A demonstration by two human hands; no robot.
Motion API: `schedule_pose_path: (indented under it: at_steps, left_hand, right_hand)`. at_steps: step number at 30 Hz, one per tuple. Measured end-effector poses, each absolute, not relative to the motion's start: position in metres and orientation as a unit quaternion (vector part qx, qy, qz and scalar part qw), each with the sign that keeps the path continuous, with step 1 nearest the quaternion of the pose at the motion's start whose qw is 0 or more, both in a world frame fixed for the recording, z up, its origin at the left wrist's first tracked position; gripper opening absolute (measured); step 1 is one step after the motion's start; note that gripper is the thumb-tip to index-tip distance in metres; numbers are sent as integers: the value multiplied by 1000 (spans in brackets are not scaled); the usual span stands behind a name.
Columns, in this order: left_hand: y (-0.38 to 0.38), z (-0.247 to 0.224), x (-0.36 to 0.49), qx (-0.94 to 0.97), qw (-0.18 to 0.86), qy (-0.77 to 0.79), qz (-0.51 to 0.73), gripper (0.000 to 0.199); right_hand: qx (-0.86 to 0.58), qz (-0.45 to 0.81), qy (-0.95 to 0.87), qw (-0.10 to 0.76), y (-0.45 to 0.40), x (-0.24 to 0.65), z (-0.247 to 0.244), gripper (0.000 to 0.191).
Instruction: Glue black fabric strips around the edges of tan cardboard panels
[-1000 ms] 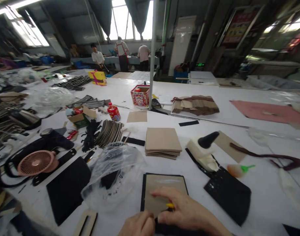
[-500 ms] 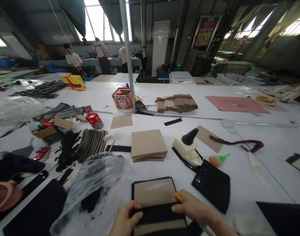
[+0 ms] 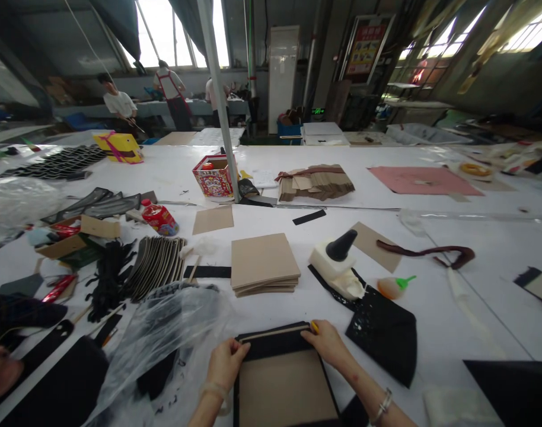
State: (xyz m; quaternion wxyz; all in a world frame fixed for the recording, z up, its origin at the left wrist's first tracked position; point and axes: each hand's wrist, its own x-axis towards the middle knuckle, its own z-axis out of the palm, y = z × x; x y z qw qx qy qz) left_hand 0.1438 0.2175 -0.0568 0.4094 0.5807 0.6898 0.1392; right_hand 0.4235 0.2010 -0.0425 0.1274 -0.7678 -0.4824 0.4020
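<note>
A beige board (image 3: pixel 289 388) edged in black lies at the bottom centre of the head view. A black strip (image 3: pixel 275 344) lies across its upper part, with a thin beige band showing above it. My left hand (image 3: pixel 226 362) pinches the strip's left end; a pale band is round that wrist. The strip's right end is between the fingers of my right hand (image 3: pixel 327 341), which also has a small yellow item (image 3: pixel 314 327) at the fingertips. A bracelet is on my right wrist.
Beyond the board sits a stack of beige boards (image 3: pixel 265 261). To the right are a white glue container (image 3: pixel 333 261), black sheet (image 3: pixel 383 332) and orange bottle (image 3: pixel 392 287); left, clear plastic (image 3: pixel 164 326) and curved strips (image 3: pixel 153 267). Several people work at the back.
Both hands have moved up and away with the black strip, from the board's middle to near its far edge. The board's lower part is now uncovered. The camera view has shifted slightly.
</note>
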Motion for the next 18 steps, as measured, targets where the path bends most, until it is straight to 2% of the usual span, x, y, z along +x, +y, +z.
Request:
schedule_pose_path:
  at_steps: [6, 18]
  left_hand:
    - [219, -63, 143, 587, 377, 705, 127, 30]
    - [220, -71, 143, 577, 392, 703, 137, 29]
  right_hand:
    - [-783, 356, -501, 98, 203, 418, -45, 20]
    - [-788, 326, -518, 70, 202, 415, -50, 21]
